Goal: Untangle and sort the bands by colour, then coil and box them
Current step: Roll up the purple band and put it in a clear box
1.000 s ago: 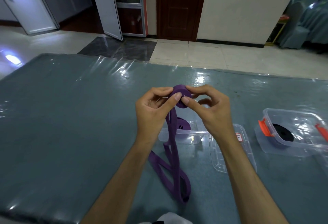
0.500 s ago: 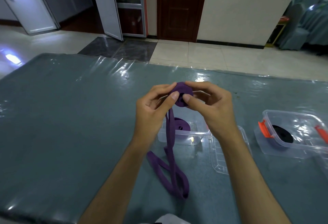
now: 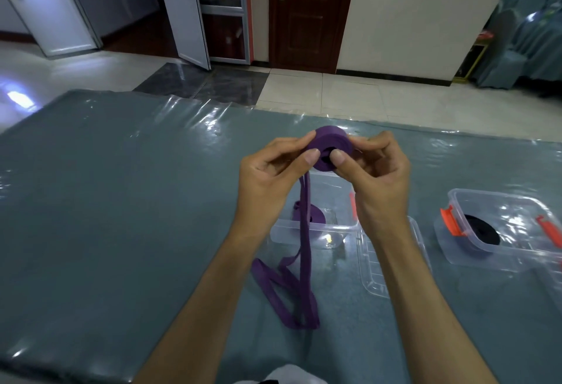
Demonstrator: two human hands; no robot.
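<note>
Both hands, the left hand (image 3: 267, 177) and right hand (image 3: 377, 177), are pinching the purple band (image 3: 330, 142) coil above the bench (image 3: 121, 201), its soft, limp tail trailing down, so gripping the springy roll's flat sides looks safest

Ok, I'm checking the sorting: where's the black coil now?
In the head view, the black coil lies inside the clear box with orange clips, on the table's right side.
</note>
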